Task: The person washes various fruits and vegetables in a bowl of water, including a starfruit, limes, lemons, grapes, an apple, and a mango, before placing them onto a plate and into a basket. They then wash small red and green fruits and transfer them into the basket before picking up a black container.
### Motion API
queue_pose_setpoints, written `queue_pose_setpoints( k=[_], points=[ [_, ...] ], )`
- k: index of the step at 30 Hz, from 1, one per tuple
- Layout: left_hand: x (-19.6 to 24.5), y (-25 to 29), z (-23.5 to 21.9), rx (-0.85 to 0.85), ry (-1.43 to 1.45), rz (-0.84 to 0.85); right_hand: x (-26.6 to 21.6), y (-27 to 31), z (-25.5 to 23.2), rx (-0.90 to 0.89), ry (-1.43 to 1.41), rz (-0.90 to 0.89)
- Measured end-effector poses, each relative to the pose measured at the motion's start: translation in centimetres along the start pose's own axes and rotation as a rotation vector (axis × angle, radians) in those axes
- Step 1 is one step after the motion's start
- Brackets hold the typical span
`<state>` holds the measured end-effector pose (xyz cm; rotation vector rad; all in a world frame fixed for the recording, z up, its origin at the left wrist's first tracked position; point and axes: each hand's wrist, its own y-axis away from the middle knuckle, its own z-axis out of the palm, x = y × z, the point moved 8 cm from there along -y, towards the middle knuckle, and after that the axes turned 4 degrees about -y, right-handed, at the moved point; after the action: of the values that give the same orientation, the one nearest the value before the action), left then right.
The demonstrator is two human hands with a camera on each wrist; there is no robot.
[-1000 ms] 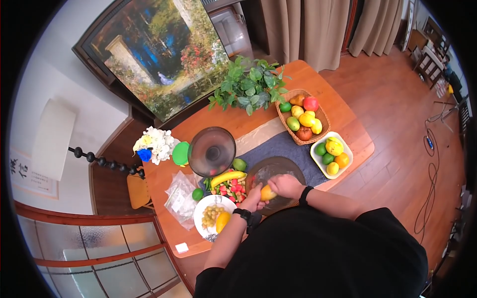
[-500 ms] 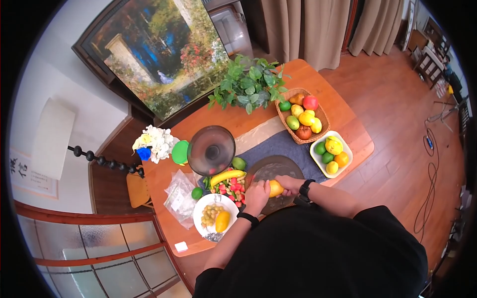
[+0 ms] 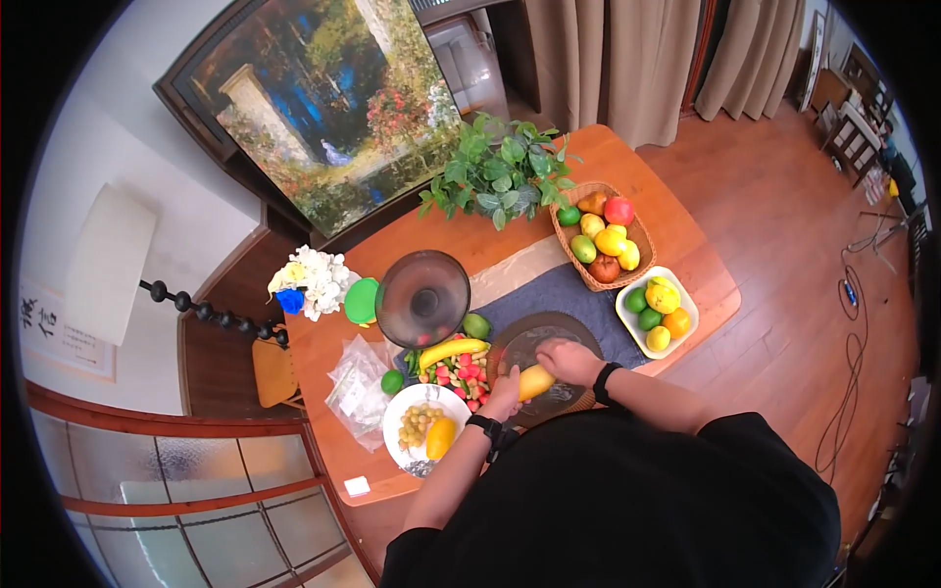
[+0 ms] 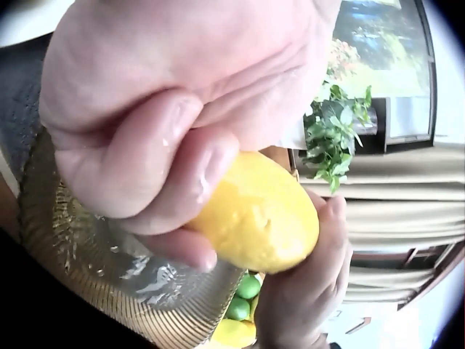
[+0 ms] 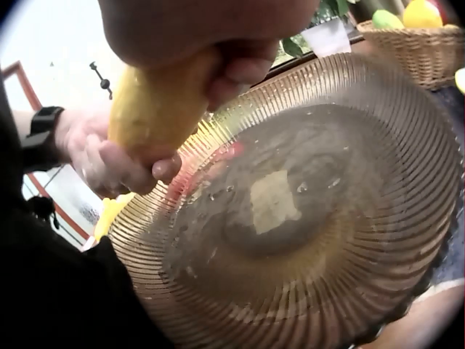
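My two hands hold a yellow mango (image 3: 535, 382) over a ribbed glass bowl (image 5: 407, 247) of water. In the left wrist view, my left hand (image 4: 152, 109) curls its fingers round one end of the mango (image 4: 269, 218). Wet drops glisten on those fingers. My right hand (image 3: 571, 361) grips the opposite end, its knuckles upward in the head view. Seen from the right wrist, the mango (image 5: 156, 109) slants between both hands, above the near left rim. A pale square patch (image 5: 275, 202) shows in the bowl's middle.
Left of the bowl lie a banana (image 3: 454, 351), cut red and green pieces, and a white plate (image 3: 395, 446) with grapes and another mango. A fruit basket (image 3: 642, 235) and white tray (image 3: 691, 328) stand right. Behind are a dark glass dish (image 3: 423, 299) and leafy plant (image 3: 500, 171).
My hands have turned about the mango: half a second ago the left lay on top, and now the right does. The mango has shifted slightly left over the bowl.
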<state>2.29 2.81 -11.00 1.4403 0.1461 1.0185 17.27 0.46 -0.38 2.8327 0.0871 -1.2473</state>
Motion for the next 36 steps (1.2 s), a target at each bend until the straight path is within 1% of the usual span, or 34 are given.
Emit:
queue_pose_setpoints(
  k=[2,3,4,5,6,7,8,9,10,11,12,13,14,15,16,17,18,19,21,22,23,24,25,27,28,29,30,31,32,33,34,35,36],
  points=[
    [0.9,-0.7,-1.3,0.209,-0.459,0.164,3.1,0.0,-1.5,0.326,-0.058,0.188],
    [-1.0,-3.2,-1.8,0.216,-0.454,0.165,5.0,-0.1,-1.3,0.437,-0.046,0.198],
    [-2.5,-6.5,-3.0,0.350,-0.637,0.342,6.4,-0.6,-0.7,0.435,-0.047,0.190],
    [-2.5,-7.6,-3.4,0.483,-0.821,0.521,9.1,-0.8,0.4,0.376,-0.088,0.359],
    [-1.1,-5.8,-2.7,0.487,-0.822,0.524,11.0,-0.6,1.2,0.317,-0.130,0.530],
    [-0.4,-3.2,-1.0,0.321,-0.698,0.320,11.0,-0.7,1.1,0.321,-0.128,0.527],
    [-0.5,-1.7,0.5,0.155,-0.572,0.122,11.3,-0.8,2.4,0.243,-0.461,0.587],
    [-1.4,-2.7,0.3,0.133,-0.431,0.088,11.0,-0.9,3.8,0.157,-0.795,0.637],
    [-0.6,-1.8,0.6,0.133,-0.433,0.093,8.9,-1.2,4.4,0.060,-1.128,0.675],
    [-0.2,-0.8,1.2,0.071,-0.251,0.090,6.5,-1.1,4.2,-0.059,-1.220,0.667],
    [0.1,0.0,1.8,0.007,-0.067,0.083,5.3,-0.8,3.6,-0.059,-1.217,0.668],
    [0.4,0.1,1.6,0.006,-0.066,0.084,4.2,-0.8,3.4,-0.139,-1.052,0.596],
    [0.5,0.1,1.0,0.055,-0.044,0.052,3.3,-0.8,3.2,-0.214,-0.887,0.521],
    [0.4,0.1,0.5,0.105,-0.023,0.020,2.8,-1.3,2.4,-0.154,-0.572,0.334],
    [0.6,0.1,0.5,0.103,-0.023,0.020,2.9,-0.9,2.8,-0.153,-0.572,0.335],
    [0.8,0.1,0.2,0.125,0.021,0.023,1.7,-0.9,0.3,0.139,-0.214,0.113],
    [1.0,0.2,0.1,0.147,0.065,0.026,-0.5,0.1,-1.6,0.422,0.151,-0.112],
    [1.4,0.3,0.2,0.146,0.064,0.028,0.1,0.4,-1.0,0.423,0.152,-0.113],
    [2.5,0.5,0.4,0.128,0.056,0.113,4.9,0.2,1.5,0.253,-0.159,0.302],
    [2.1,0.0,0.4,0.128,0.056,0.112,4.1,0.2,0.2,0.253,-0.159,0.303],
    [4.1,0.1,0.4,0.197,-0.135,0.434,5.4,1.1,1.5,0.007,-0.530,0.619],
    [6.6,2.0,1.3,0.263,-0.329,0.756,5.0,2.8,3.6,-0.257,-0.899,0.923],
    [6.8,2.4,1.7,0.264,-0.330,0.757,4.8,3.1,4.4,-0.297,-1.033,0.954],
    [8.6,5.5,2.6,0.338,-0.411,1.034,3.9,3.1,3.3,-0.272,-1.004,0.919],
    [8.0,4.0,1.7,0.338,-0.411,1.034,3.7,3.0,2.7,-0.244,-0.974,0.888],
    [7.4,1.9,0.2,0.422,-0.510,0.920,3.7,2.8,3.3,-0.243,-0.972,0.889],
    [7.3,1.4,-0.6,0.504,-0.604,0.801,3.7,1.6,2.1,-0.114,-0.614,0.751],
    [7.4,1.6,-1.0,0.504,-0.601,0.802,3.1,0.5,0.7,0.008,-0.260,0.599],
    [4.8,-0.5,-1.5,0.218,-0.279,0.425,2.9,0.7,1.0,0.003,-0.259,0.598],
    [2.5,-0.4,-0.1,-0.066,0.040,0.049,-0.1,0.1,-0.6,0.065,-0.016,0.340],
    [3.2,1.1,0.0,-0.065,0.040,0.051,-3.0,0.0,-1.8,0.128,0.224,0.079],
    [3.3,2.9,1.3,-0.170,0.000,-0.062,-4.5,0.3,-2.0,0.160,0.206,-0.107],
    [3.0,4.3,2.5,-0.275,-0.041,-0.177,-4.6,0.3,-2.4,0.163,0.208,-0.106]
  ],
)
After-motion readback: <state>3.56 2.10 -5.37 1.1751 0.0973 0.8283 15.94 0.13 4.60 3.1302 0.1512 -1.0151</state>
